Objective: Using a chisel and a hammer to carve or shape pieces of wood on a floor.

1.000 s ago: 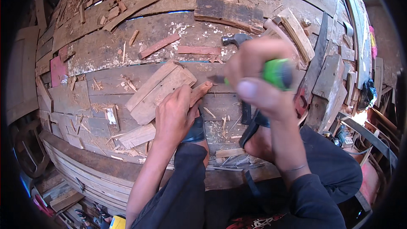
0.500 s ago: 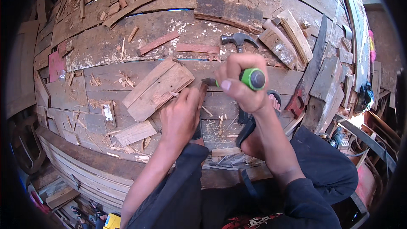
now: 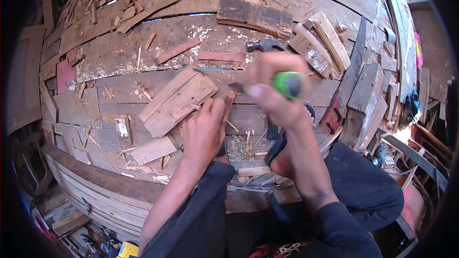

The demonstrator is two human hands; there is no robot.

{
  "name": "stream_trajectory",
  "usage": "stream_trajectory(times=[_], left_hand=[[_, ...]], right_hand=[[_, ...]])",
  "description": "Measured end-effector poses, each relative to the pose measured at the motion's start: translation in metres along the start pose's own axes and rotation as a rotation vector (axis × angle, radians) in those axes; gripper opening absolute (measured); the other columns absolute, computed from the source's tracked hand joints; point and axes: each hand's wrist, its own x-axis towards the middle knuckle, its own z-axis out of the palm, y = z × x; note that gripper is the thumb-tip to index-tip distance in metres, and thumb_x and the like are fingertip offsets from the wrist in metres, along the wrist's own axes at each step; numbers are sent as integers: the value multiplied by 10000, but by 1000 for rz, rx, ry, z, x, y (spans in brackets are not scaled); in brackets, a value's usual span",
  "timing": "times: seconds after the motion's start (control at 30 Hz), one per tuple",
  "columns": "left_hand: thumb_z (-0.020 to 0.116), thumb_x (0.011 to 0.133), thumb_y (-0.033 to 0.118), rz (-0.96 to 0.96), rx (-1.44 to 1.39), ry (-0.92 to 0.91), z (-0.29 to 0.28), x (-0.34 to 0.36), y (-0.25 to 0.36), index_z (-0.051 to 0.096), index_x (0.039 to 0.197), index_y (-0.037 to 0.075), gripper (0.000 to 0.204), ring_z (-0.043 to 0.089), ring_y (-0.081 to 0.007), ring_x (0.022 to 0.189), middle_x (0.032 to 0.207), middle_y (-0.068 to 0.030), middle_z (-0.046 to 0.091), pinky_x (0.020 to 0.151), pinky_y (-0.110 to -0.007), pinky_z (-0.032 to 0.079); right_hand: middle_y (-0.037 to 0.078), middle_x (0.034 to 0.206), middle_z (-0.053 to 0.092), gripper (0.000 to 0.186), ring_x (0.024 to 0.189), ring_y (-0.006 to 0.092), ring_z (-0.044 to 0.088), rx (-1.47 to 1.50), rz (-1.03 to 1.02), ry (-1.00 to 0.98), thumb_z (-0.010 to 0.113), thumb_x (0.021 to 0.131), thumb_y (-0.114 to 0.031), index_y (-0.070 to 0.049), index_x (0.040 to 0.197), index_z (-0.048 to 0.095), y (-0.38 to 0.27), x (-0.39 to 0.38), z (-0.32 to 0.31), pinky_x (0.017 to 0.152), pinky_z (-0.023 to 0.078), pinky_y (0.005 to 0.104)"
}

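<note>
My left hand (image 3: 204, 131) is closed around a narrow stick of wood (image 3: 228, 100), its fingers beside a larger panelled board (image 3: 177, 101). Gripped in my right hand (image 3: 275, 91), which is blurred by motion, is a green-and-black handled tool (image 3: 290, 84) with a flat dark blade (image 3: 235, 87). The blade points at the stick's top end; whether it touches cannot be made out. Just beyond my right hand lies a claw hammer (image 3: 262, 45), its handle partly hidden. My two sandalled feet (image 3: 279, 155) rest on the planks, partly behind my arms.
A red-handled saw (image 3: 333, 114) lies right of my hands, beside thick timber offcuts (image 3: 361, 105). A dark block (image 3: 253, 16), thin reddish strips (image 3: 220, 56) and wood chips are scattered over the plank surface (image 3: 110, 71). A long beam (image 3: 91, 186) runs at lower left.
My right hand moved left and away from the camera with the tool, then rose slightly in a blur. The stick in my left hand tilted more upright over the first half second.
</note>
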Motion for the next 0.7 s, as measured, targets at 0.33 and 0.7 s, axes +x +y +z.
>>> stream_trajectory(times=[0.33,0.7], left_hand=[[655,875,41,-7,-5,-33,-2,4,-2,471,1057,76,262,677,-454,821,1002,-157,615,641,-579,530],[661,866,39,23,9,-46,-2,-1,-3,500,1062,67,255,685,-435,785,1027,-169,646,625,-557,541]], right_hand=[[-13,542,479,345,453,100,413,-141,36,-72,722,837,-172,-123,664,426,20,-2,6,465,355,286],[1,575,511,365,479,100,454,-121,4,-52,746,820,-175,-122,627,440,43,-11,5,477,414,281]])
